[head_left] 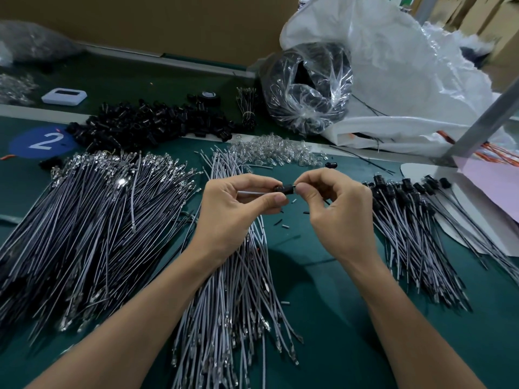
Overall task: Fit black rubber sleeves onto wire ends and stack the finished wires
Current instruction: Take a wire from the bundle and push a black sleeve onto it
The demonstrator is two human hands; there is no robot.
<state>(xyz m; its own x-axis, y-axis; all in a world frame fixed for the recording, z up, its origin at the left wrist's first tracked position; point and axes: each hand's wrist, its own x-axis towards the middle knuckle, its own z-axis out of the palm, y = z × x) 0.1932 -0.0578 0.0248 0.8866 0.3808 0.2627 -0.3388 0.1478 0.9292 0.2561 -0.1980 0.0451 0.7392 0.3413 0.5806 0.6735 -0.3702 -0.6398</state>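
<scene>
Green worktop (pixel 323 276) carries heaps of wires. Above it, left hand (pixel 236 209) pinches a grey wire (pixel 250 193), right hand (pixel 337 209) pinches the black sleeve (pixel 285 189) on its end. Next: seat it fully, then lay it on the finished stack (pixel 415 234).

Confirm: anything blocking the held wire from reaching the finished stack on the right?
Nothing visible. The left hand and right hand pinch the wire and sleeve; the finished stack lies beside the right hand, uncovered.

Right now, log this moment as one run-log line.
phase: fitting in progress | left hand: holds grey wire | right hand: pinches black sleeve | finished wires: stacked at right
</scene>
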